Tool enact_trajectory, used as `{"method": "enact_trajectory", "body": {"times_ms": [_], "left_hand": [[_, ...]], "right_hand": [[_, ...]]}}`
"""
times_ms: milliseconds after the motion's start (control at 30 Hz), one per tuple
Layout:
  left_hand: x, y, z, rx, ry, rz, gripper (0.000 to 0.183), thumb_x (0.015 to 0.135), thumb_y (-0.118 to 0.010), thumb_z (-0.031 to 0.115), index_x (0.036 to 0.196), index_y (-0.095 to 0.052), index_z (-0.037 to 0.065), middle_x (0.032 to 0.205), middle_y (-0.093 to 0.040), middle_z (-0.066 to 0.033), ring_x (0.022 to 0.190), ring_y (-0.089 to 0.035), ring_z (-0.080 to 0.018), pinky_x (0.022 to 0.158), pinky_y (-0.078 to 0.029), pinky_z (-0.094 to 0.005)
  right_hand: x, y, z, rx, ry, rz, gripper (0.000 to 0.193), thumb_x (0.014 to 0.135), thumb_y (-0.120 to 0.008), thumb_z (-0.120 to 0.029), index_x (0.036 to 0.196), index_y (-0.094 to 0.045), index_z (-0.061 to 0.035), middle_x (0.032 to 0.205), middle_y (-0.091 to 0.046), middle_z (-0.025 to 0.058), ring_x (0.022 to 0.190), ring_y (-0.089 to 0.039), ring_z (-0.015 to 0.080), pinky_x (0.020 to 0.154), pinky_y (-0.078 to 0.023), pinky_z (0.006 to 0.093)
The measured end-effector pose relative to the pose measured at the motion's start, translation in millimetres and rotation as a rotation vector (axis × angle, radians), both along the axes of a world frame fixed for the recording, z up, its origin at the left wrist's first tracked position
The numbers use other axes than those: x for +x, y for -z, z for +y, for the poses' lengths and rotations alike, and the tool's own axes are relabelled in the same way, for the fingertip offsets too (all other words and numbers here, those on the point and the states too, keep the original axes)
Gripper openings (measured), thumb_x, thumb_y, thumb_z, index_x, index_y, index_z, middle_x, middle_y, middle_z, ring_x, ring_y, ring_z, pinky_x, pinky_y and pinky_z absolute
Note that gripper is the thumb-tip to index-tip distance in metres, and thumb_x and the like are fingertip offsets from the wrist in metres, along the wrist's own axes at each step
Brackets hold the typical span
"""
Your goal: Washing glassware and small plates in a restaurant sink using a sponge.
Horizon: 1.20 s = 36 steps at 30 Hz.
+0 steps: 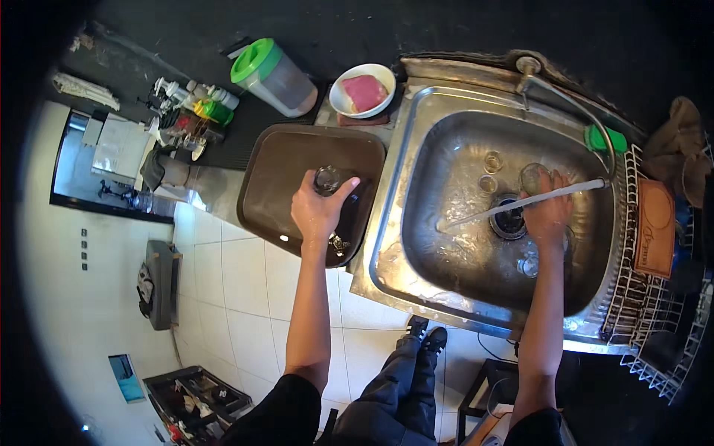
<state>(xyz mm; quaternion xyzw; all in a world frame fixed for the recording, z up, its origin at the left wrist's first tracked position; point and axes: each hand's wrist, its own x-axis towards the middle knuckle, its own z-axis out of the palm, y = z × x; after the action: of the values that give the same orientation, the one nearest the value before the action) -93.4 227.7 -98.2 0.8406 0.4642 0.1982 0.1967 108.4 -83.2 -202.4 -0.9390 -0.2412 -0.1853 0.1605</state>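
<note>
I see the left hand (316, 209) gripping a small glass (326, 179) over the brown tray (277, 169); the right hand (549, 213) clasps a clear tumbler (530, 177) toward the steel sink (387, 230)'s far edge.

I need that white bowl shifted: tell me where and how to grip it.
Probably pinch the white bowl by its near rim, coming over the tray: it sits mouth up, a pitcher stands to its left, and something pink covers its middle.
</note>
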Motion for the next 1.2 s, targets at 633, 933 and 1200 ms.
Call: {"method": "enact_trajectory", "body": {"times_ms": [633, 933, 1200], "left_hand": [[112.0, 53.4, -140.6, -0.359, 0.616, -0.494, 0.015, 0.081, -0.070, 0.015, 0.081, -0.063, 0.003, 0.060, -0.046, -0.0033, 0.053, -0.040, -0.0117, 0.049, -0.033, -0.0278], [131.8, 82.6, -169.1, -0.223, 0.880, -0.212, 0.045, 0.082, -0.069, 0.021, 0.120, -0.051, 0.007, 0.105, -0.059, -0.0153, 0.088, -0.061, -0.0242, 0.076, -0.050, -0.0360], [139.7, 44.0, -138.2, -0.569, 0.895, -0.404, 0.060, 0.085, -0.067, 0.029, 0.134, -0.041, 0.005, 0.117, -0.058, -0.0202, 0.098, -0.062, -0.0268, 0.078, -0.050, -0.0353]], "right_hand": [[11.0, 15.5, -5.3, -0.098, 0.157, 0.196, 0.021, 0.081, -0.062, -0.035, 0.093, -0.068, -0.0186, 0.104, -0.061, 0.0105, 0.109, -0.053, 0.0265, 0.103, -0.020, 0.0555], [21.3, -14.3, -0.7, 0.453, 0.127, 0.715, 0.028, 0.089, -0.057, -0.036, 0.098, -0.059, -0.0095, 0.081, -0.063, 0.0128, 0.084, -0.061, 0.0298, 0.081, -0.044, 0.0410], [7.0, -36.8, 21.4, 1.689, -0.134, 1.580, 0.033, 0.095, -0.051, -0.039, 0.104, -0.057, -0.0083, 0.090, -0.063, 0.0057, 0.073, -0.056, 0.0143, 0.069, -0.044, 0.0306]]}}
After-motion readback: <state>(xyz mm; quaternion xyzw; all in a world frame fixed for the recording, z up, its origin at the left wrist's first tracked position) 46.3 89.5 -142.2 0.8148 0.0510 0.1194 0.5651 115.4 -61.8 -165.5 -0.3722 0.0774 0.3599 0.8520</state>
